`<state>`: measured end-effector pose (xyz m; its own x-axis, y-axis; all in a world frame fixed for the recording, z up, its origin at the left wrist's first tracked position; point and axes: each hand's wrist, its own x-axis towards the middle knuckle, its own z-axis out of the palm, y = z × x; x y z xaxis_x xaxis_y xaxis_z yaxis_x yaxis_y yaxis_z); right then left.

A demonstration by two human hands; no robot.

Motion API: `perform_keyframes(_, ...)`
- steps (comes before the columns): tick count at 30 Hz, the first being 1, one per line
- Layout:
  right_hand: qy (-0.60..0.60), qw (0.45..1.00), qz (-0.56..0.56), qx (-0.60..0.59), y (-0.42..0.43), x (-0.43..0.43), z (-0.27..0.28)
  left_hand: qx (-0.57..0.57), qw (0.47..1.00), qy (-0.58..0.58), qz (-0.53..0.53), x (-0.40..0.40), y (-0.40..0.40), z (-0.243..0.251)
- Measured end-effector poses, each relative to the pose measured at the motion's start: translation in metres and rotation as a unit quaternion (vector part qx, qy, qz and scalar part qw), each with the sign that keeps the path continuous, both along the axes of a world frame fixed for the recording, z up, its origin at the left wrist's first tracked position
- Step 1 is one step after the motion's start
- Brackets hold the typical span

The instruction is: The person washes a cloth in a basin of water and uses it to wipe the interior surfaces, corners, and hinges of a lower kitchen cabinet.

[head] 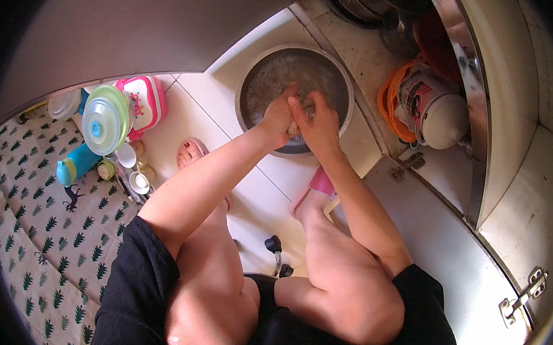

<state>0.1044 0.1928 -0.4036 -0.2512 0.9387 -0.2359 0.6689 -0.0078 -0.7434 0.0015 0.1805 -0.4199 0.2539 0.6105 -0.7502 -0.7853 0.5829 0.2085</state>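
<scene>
A round metal basin [349, 115] of greyish, slightly foamy water stands on the tiled floor between my feet and the cabinet. Over its near side, my left hand [280, 121] and my right hand [320, 126] come together on a wet greyish cloth [306, 108]. The cloth is bunched up, and part of it shows below the fingers. My right thumb lies across toward the left hand. Most of the cloth is hidden by my hands.
At left, a tree-patterned cloth [27, 222] carries a blue bottle [82, 163]; round lidded containers [98, 117], a pink-and-white lunch box [142, 103] and cups [139, 182] stand nearby. Cabinet doors [123, 22] [425, 240] hang open. Inside are pots [360, 3] and a white-capped container [443, 119].
</scene>
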Motion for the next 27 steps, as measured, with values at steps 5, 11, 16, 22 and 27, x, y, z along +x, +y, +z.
perform_keyframes(5,0.029,0.995,-0.063,0.065,-0.004,-0.009,0.003,-0.022,0.985,0.169,0.02,0.009,-0.002,-0.01)
perform_keyframes(11,0.1,0.984,-0.138,-0.061,-0.01,-0.01,-0.002,0.073,0.897,0.434,-0.045,0.015,-0.011,-0.014)
perform_keyframes(16,0.108,0.984,-0.132,-0.061,-0.009,-0.007,-0.003,0.089,0.858,0.502,-0.065,0.016,-0.011,0.003)
perform_keyframes(22,0.285,0.892,-0.194,-0.291,-0.005,0.007,-0.008,0.181,0.86,0.467,-0.096,0.0,-0.005,0.009)
perform_keyframes(27,0.425,0.783,-0.3,-0.342,-0.008,0.026,-0.006,0.166,0.914,0.369,-0.044,-0.031,-0.006,-0.021)
